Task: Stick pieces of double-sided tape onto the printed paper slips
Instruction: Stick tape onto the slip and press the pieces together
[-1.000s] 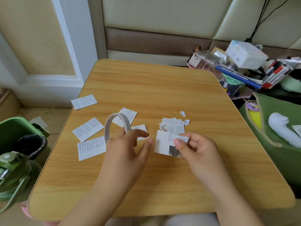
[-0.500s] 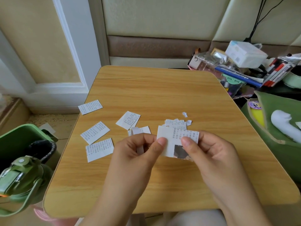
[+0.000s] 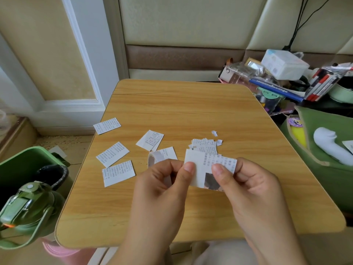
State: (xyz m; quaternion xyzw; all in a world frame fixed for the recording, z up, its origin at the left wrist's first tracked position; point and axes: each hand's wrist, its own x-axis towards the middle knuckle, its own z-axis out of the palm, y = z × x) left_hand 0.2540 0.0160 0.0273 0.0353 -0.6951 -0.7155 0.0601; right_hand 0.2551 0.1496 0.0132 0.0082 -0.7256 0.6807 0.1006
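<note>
While both hands are holding things up over the table (image 3: 191, 104), the left hand (image 3: 162, 190) is pinching the left edge of a paper slip (image 3: 198, 169) with its thumb on top. Its other fingers (image 3: 172, 165) are curling around a roll of double-sided tape (image 3: 154, 159), and part of the roll is hiding behind them. The right hand (image 3: 254, 190) is pinching the right side of the same slip, with the thumb pressing on the printed part. That slip is hanging just above the table, near the front middle, and it is showing small print and a dark picture at the bottom.

Just behind it, a small pile of slips (image 3: 204, 147) is lying on the table. Two tiny paper bits (image 3: 216, 137) are lying beside the pile. Three slips (image 3: 112, 153) are lying flat on the left side, and two more (image 3: 150, 140) are sitting near the middle. A green bin (image 3: 19, 169) and a green bottle (image 3: 26, 207) are standing on the floor to the left. A heap of boxes and pens (image 3: 286, 77) is sitting to the right.
</note>
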